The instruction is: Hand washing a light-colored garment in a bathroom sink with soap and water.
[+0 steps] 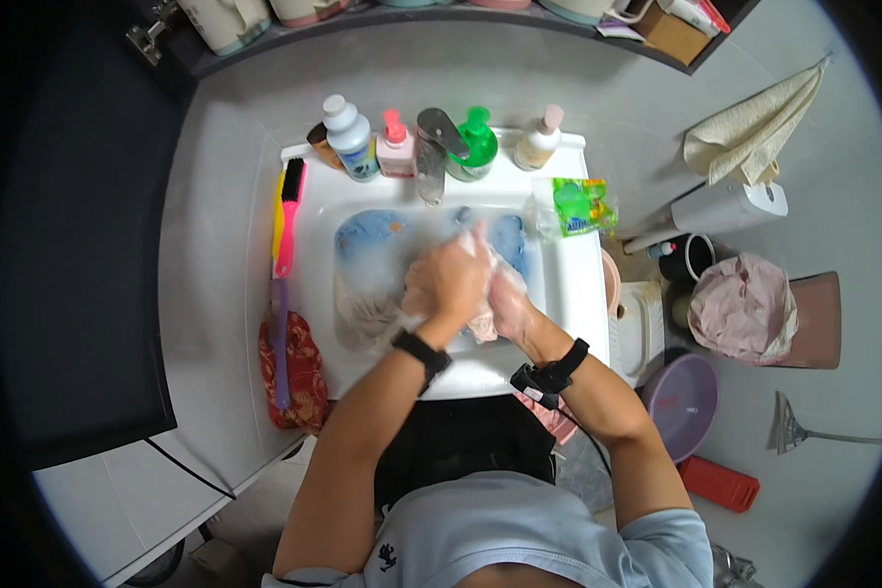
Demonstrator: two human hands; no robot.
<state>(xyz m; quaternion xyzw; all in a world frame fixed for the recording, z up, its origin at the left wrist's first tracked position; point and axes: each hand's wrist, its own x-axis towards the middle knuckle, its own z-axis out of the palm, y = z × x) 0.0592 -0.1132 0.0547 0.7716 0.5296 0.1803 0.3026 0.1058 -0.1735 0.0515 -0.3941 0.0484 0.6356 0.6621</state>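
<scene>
Over the white sink (313, 343), filled with cloudy, soapy water, both my hands are closed on a wet, pale pink cloth (483, 327). My left hand (458, 279) is bent over the top of it, with suds along the fingers. Pressed against the cloth's right side is my right hand (508, 302), also soapy, its fingertips partly hidden. A blue cloth (367, 231) lies in the water at the far left, with more blue fabric (511, 240) at the far right. Beside my left hand, a whitish cloth (365, 312) is partly under water.
Behind the sink stand a white bottle (349, 137), a pink pump bottle (396, 147), the grey faucet (432, 162), a green pump bottle (475, 147) and a cream pump bottle (538, 142). A green packet (580, 207) lies on the right rim. Brushes (289, 216) line the left edge.
</scene>
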